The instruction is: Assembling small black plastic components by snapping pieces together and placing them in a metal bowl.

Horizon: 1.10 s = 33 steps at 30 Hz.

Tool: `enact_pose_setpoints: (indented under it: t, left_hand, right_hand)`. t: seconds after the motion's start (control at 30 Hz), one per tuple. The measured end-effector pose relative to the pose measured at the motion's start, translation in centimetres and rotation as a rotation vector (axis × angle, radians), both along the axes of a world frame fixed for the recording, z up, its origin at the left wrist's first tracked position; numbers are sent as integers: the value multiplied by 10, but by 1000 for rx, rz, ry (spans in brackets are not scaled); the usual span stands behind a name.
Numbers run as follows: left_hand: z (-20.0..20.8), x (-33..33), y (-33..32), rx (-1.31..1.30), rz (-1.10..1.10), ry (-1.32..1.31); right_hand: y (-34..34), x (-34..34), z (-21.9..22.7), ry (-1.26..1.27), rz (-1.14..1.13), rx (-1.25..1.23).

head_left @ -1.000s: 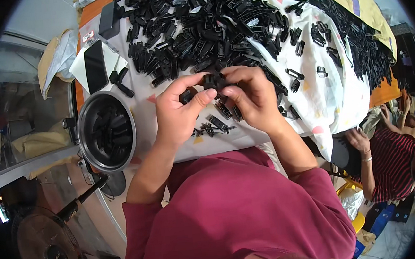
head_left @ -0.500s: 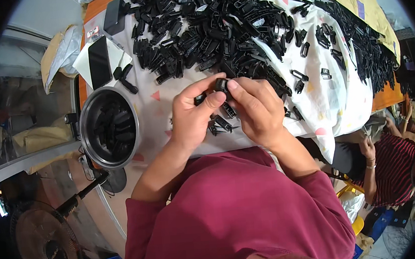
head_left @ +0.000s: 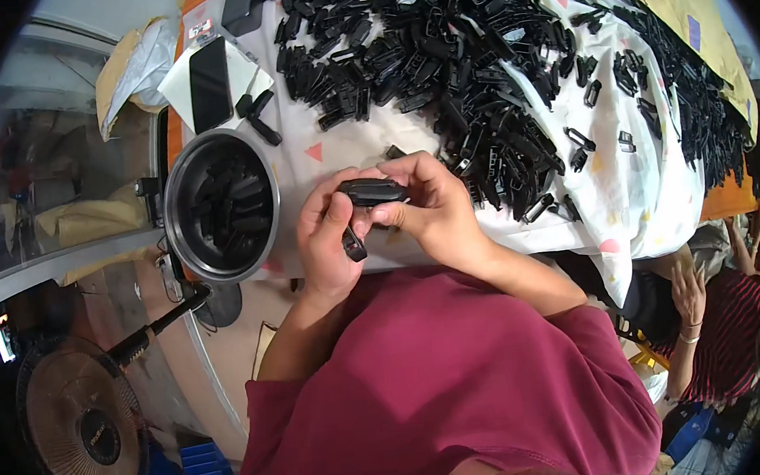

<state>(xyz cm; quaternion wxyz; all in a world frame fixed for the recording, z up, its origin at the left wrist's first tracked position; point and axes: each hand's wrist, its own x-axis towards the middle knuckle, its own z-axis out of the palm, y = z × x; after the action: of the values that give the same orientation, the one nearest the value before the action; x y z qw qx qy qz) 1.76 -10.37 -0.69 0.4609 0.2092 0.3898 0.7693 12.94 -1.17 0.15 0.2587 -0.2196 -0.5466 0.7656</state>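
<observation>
Above the table's near edge, both my hands hold a long black plastic piece (head_left: 372, 191) with a rounded top, lying roughly level. My left hand (head_left: 328, 237) is closed on its left end, thumb in front. A second, smaller black part (head_left: 354, 245) sticks down from the same hand, tucked by the fingers. My right hand (head_left: 440, 210) pinches the right end of the long piece between thumb and fingers. Beyond my hands spreads a big heap of similar black plastic parts (head_left: 424, 64) on a white patterned cloth (head_left: 329, 157). The kind of part is too indistinct to name.
To the left stands a round metal bowl (head_left: 175, 220) with black parts inside. Behind it lie a dark phone (head_left: 210, 86) on white paper and a few loose black parts (head_left: 256, 118). A fan (head_left: 82, 426) stands at lower left. Another person (head_left: 731, 326) sits at the right.
My hands have shifted left and nearer to me. The held piece now lies sideways and shows its length, and a smaller part hangs from my left hand. The view has shifted a little.
</observation>
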Motion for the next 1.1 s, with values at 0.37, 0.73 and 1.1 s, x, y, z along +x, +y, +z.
enact_pose_setpoints:
  t: [0.37,0.73,1.1]
  left_hand:
    - [7,-48,-18,-403,437,742]
    - [3,-65,54,-736,234,1975]
    - [6,-47,47,-418,2,327]
  right_hand:
    - [37,-24,-14,-194,204,559]
    - [140,-140,-27,-875,29,1722]
    - [94,-40,26,-216,8,580]
